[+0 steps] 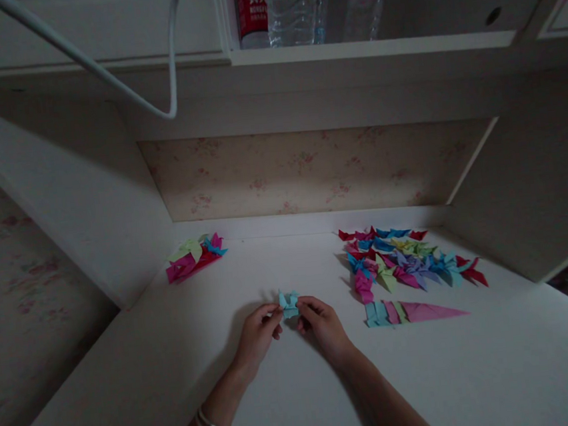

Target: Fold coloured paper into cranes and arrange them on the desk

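Observation:
A small light-blue folded paper piece (289,304) is held between my two hands, above the middle of the white desk (301,392). My left hand (260,336) pinches its left edge between thumb and fingers. On the other side, my right hand (324,326) grips the right edge in the same way. Two pointed flaps stand up from the paper's top. To the right of my right hand lies a row of overlapping folded papers (419,311), light blue, pink and green, ending in a long pink point.
Many colourful origami pieces (409,261) are grouped at the back right. A smaller pile of folded paper (195,258) sits at the back left. Overhead, a shelf (373,47) holds plastic bottles (295,11), and a white cable (100,73) hangs down. Side panels border the desk.

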A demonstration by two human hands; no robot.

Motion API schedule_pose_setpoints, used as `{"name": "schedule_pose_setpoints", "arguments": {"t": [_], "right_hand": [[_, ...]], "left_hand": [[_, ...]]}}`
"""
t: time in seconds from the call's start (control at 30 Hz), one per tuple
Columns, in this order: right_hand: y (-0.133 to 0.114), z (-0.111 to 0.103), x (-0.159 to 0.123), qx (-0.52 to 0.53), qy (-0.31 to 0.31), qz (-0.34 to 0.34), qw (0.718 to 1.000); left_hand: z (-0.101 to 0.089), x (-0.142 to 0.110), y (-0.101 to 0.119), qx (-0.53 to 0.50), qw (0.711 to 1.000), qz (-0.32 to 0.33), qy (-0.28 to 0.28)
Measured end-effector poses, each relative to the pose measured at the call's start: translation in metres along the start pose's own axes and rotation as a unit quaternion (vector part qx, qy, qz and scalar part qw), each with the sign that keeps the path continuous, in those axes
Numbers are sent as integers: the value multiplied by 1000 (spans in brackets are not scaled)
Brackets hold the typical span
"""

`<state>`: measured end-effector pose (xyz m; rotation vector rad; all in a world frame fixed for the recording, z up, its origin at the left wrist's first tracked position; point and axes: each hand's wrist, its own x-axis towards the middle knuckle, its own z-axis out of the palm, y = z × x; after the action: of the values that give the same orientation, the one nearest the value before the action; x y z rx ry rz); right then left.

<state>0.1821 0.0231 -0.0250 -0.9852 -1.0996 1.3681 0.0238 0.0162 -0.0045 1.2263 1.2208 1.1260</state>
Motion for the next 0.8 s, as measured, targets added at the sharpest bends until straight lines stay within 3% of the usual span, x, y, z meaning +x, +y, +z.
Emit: {"name": "schedule_pose_setpoints", "arguments": {"t": [0.8], "right_hand": [[-6,2,-2,78,-15,12,997]], "left_hand": [[-2,2,-5,23,999,20,-10]]}}
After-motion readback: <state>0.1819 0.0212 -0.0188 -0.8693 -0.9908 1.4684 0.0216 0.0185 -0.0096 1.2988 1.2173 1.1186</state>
